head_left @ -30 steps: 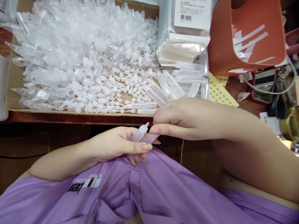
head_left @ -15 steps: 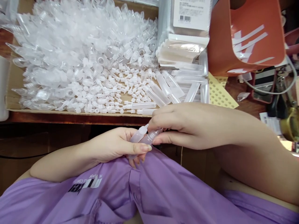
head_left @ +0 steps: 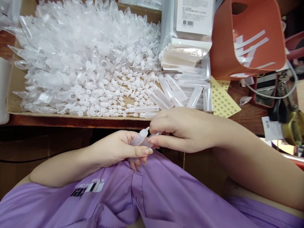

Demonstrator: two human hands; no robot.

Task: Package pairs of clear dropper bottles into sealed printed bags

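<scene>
Over my lap, my left hand (head_left: pixel 127 146) is closed around two slim translucent plastic tubes, thumb across the front. One tube (head_left: pixel 137 139) points up and right with a narrow nozzle on its end. The second tube (head_left: pixel 146 143) lies beside it, its far end meeting my right hand (head_left: pixel 182 128). With thumb and fingers, my right hand pinches a clear ribbed cap (head_left: pixel 155 135) at that end; the fingers cover most of it. Whether the cap is seated on the tube cannot be seen.
A shallow cardboard tray (head_left: pixel 14 84) holds a heap of clear caps (head_left: pixel 61 47), small white nozzle tips (head_left: pixel 131 85) and several loose tubes (head_left: pixel 174 90). Plastic bags (head_left: pixel 186 52), an orange bin (head_left: pixel 256 63) and yellow sticker sheets (head_left: pixel 224 101) stand or lie to the right.
My right hand has shifted slightly left and now hides more of the clear cap. My left hand still holds both tubes in nearly the same place.
</scene>
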